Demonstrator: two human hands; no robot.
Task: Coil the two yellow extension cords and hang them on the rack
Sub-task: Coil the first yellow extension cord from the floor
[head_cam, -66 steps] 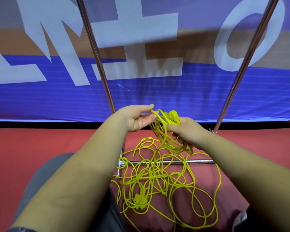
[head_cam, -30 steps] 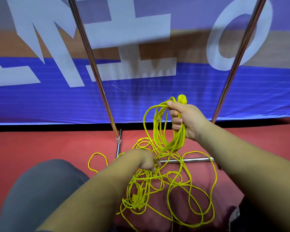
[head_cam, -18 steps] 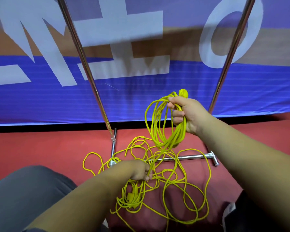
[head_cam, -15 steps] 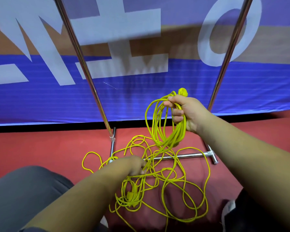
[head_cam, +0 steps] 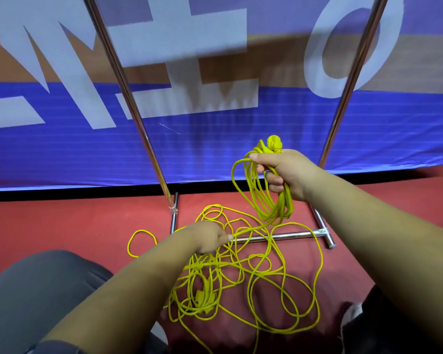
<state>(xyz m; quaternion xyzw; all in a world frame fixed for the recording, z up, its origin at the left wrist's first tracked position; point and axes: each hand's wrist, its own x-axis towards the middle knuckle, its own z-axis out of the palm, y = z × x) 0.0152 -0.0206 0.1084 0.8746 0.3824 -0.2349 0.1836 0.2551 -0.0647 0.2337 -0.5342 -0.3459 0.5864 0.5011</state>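
Several coiled loops [head_cam: 279,208] are hanging from the right hand [head_cam: 289,175], its fingers clenching them above the rack's base bar [head_cam: 297,234]. The left hand [head_cam: 207,238] is pinching a strand beside that bar. Most of the tangled cord [head_cam: 202,300] is lying on the floor around it, with nothing hung yet.

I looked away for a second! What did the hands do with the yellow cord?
The left hand dropped from the coil to the floor and pinched a strand of the loose cord. The right hand lifted the coil slightly, still gripping it. The rack stayed put.

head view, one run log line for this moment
right hand: grips coil | left hand: pinches strand | loose cord: tangled on floor over rack base bar
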